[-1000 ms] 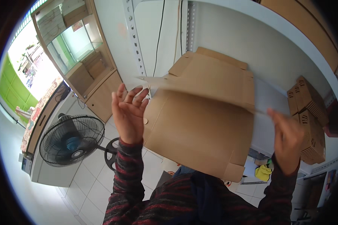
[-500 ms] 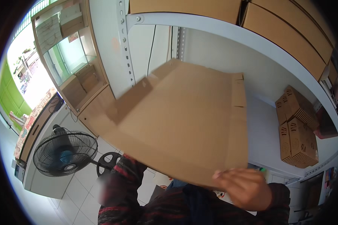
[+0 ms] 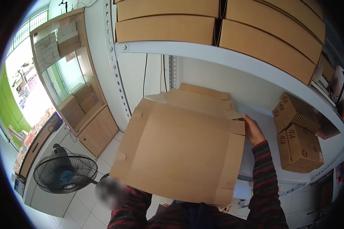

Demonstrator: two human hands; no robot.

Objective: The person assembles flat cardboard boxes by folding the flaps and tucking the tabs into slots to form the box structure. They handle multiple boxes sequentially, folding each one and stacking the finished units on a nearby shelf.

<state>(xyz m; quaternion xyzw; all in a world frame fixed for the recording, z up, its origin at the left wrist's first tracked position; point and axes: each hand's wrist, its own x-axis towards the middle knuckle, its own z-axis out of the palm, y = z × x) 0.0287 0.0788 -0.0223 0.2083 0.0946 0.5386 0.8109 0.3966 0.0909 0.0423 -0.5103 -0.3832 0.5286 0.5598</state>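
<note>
Right hand [image 3: 253, 131]: clamped on the flat cardboard sheet's [image 3: 179, 152] right edge, centre frame.
Left hand [image 3: 110, 192]: blurred, grip cannot be told.
Shelf [image 3: 256, 65]: above.

Big flat brown cardboard box sheet [image 3: 183, 152] in the middle over the white shelf, long brown cardboard boxes [image 3: 218, 28] on the top shelf, two small brown printed cartons [image 3: 298, 137] stacked at right

One flat, unfolded cardboard box blank [image 3: 179, 152] is held up; four long brown cartons [image 3: 168, 28] show on the upper shelf; two small patterned cardboard boxes [image 3: 298, 141] sit stacked on the lower shelf; one standing fan [image 3: 65, 173] is on the floor; one glass-doored wooden cabinet [image 3: 70, 82] stands at left.
</note>
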